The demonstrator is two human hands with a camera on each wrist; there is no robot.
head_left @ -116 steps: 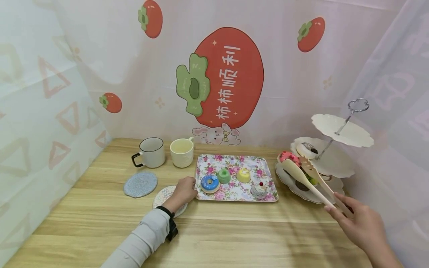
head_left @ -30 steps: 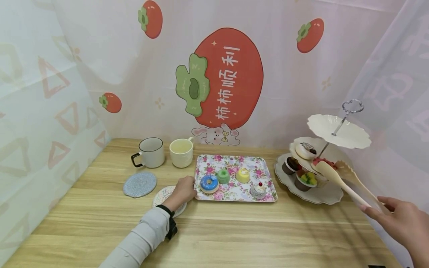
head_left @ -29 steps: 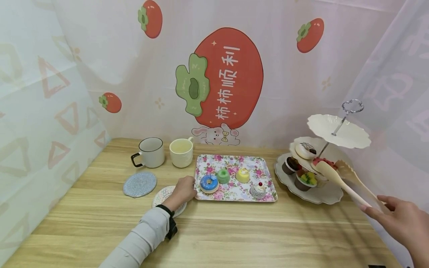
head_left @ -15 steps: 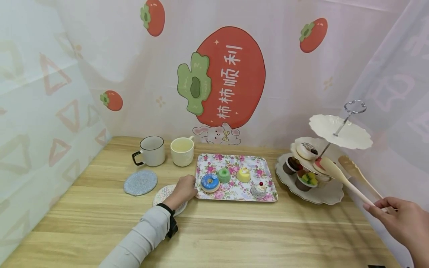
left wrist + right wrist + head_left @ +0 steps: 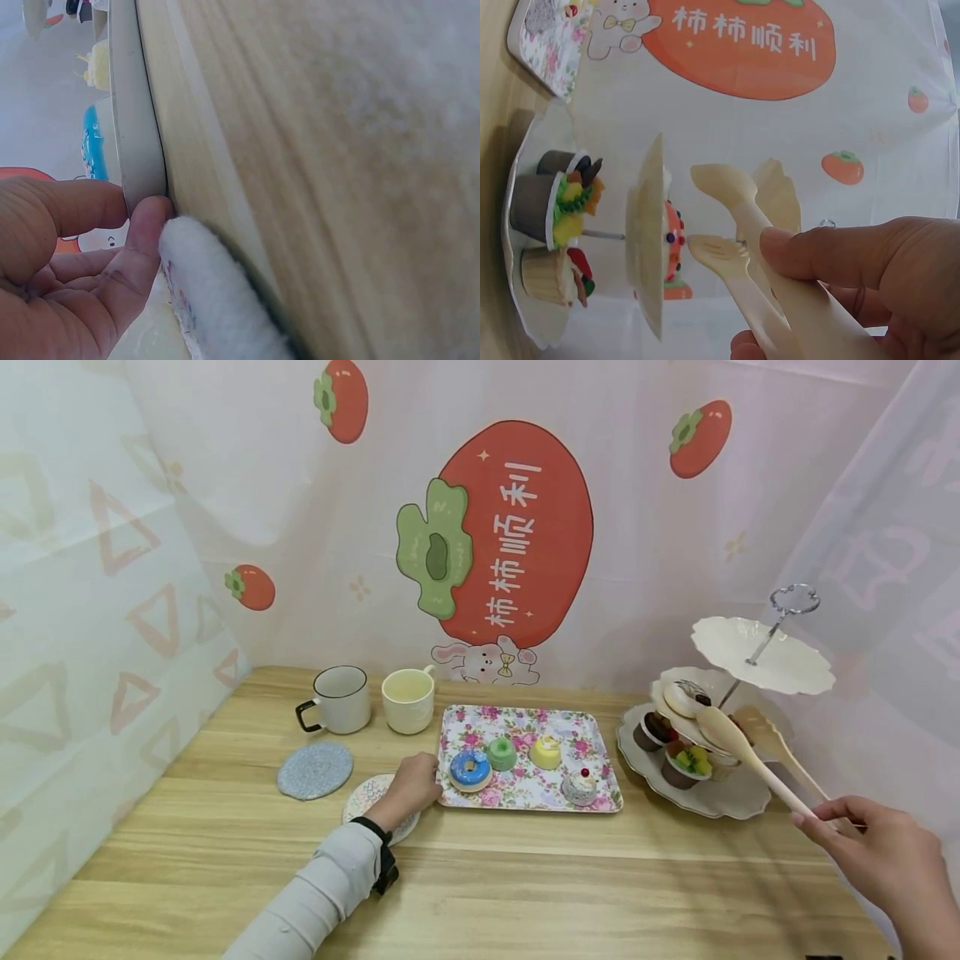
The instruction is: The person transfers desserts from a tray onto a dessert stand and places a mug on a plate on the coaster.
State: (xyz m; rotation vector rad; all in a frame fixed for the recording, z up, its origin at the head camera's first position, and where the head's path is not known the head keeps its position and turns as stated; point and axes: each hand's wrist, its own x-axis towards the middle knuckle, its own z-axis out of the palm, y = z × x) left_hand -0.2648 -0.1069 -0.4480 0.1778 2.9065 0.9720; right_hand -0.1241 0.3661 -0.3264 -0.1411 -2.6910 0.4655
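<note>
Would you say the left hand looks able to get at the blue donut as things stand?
Probably yes, if the left hand releases the floral tray: the blue donut sits close by, with nothing over it.

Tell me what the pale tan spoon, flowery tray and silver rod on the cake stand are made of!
Pale tan long-handled spoon: looks like smooth, matte wood or plastic; no clear grain shows. Flower-printed white rectangular tray: probably hard plastic, with a thin, smooth rim. Thin silver rod: likely polished metal, since it gleams.

two mugs [image 5: 345,712], two coasters [image 5: 315,771], nine sweets [image 5: 545,754], one tray [image 5: 522,791], one stand [image 5: 783,662], one spoon-fork pair [image 5: 727,735]
</note>
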